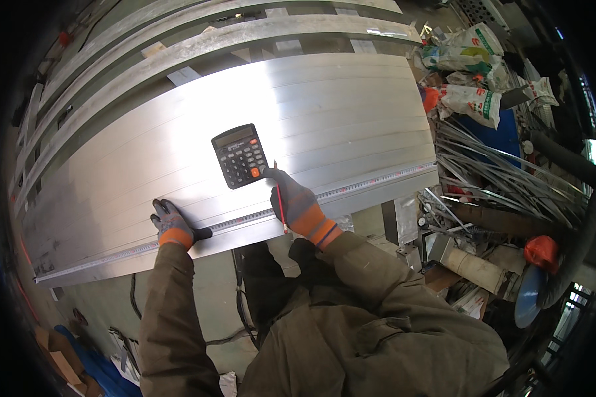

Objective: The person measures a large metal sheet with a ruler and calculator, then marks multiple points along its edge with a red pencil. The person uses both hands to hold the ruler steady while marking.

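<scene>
A broad, shiny metal sheet point(351, 112) with long lengthwise lines lies in front of me. A measuring tape point(371, 182) stretches along its near edge, from the left end to the right. My left hand point(172, 225), in a grey and orange glove, rests on the sheet with fingers apart and the dark thumb over the tape. In my gloved right hand point(301, 205) is a slim red pencil point(280, 202), held upward across the tape. A fingertip of that hand reaches the lower right corner of a black calculator point(238, 157) lying on the sheet.
Long metal bars point(245, 30) run behind the sheet. To the right are white sacks point(470, 102), a heap of thin metal strips point(510, 175), a red bag point(541, 251) and a blue disc point(528, 298). Dark cables point(242, 291) hang below the near edge; a cardboard box point(63, 360) stands lower left.
</scene>
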Action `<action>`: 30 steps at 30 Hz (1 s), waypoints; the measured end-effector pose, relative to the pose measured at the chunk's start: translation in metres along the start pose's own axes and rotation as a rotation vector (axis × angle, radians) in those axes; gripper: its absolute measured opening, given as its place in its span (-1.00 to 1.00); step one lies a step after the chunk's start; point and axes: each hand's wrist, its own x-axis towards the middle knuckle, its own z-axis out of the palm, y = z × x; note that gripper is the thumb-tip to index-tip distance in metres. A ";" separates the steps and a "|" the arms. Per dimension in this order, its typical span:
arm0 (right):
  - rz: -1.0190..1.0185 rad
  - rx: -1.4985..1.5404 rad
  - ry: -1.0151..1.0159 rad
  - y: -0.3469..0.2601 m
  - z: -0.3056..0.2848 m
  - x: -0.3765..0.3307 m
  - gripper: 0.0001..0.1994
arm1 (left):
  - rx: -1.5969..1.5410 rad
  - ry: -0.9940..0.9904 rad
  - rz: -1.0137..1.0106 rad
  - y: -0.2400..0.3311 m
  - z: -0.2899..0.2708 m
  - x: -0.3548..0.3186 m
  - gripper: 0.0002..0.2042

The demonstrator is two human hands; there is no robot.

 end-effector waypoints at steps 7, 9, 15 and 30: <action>0.179 0.003 0.036 -0.021 0.012 0.009 -0.48 | -0.175 -0.037 -0.042 0.002 -0.015 -0.015 0.70; 0.281 0.140 0.123 -0.029 0.010 -0.004 -0.62 | -0.178 -0.039 -0.041 0.002 -0.020 -0.019 0.69; 0.171 -0.016 0.370 -0.030 0.023 -0.062 -0.74 | -0.190 -0.088 -0.027 0.002 -0.033 -0.023 0.68; 0.228 0.012 0.339 0.010 0.028 -0.087 -0.81 | -0.141 -0.052 -0.047 0.005 -0.020 -0.019 0.67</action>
